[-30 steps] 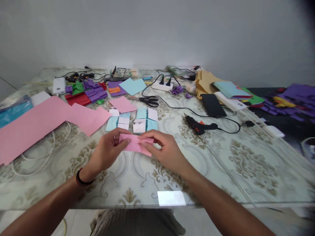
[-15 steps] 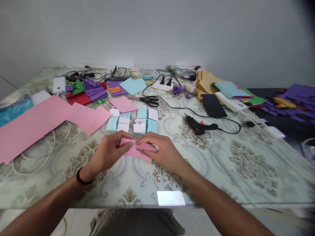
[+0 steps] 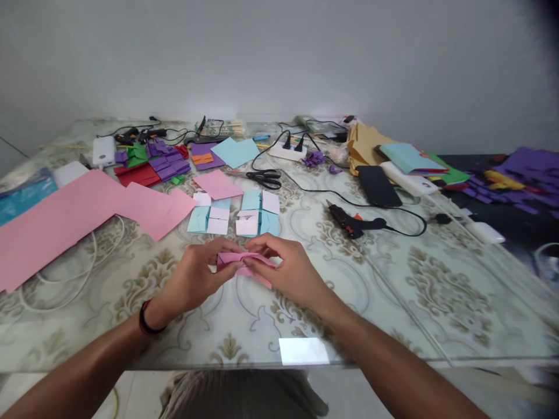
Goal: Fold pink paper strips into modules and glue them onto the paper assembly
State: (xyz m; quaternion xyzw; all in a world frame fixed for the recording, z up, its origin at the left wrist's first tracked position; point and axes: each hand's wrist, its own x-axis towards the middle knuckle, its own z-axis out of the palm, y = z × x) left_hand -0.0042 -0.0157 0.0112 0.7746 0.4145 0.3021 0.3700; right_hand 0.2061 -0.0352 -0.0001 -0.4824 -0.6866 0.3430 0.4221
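Observation:
Between my two hands, just above the patterned tabletop, is a piece of pink paper [image 3: 259, 279] with folds in it. My left hand [image 3: 196, 270] pinches its left end, thumb in front and fingers behind. With thumb and fingers, my right hand [image 3: 290, 267] grips the right part near the middle fold. Both thumbs almost meet there, and my fingers cover part of the paper. Right behind my hands lie two folded light-blue and white paper pieces, one on the left [image 3: 218, 218] and one on the right [image 3: 269, 222]. A pink square [image 3: 217, 184] overlaps the left one.
Large pink sheets [image 3: 65, 218] spread over the left side, above a white cable [image 3: 89, 270]. Black scissors [image 3: 265, 178] lie behind the folded pieces. To the right are a corded glue gun [image 3: 351, 221], a black phone [image 3: 379, 186] and a power strip [image 3: 286, 151] farther back.
The pink paper has bent up more along its middle, and its front flap has tilted. My thumbs have come closer together at the centre fold.

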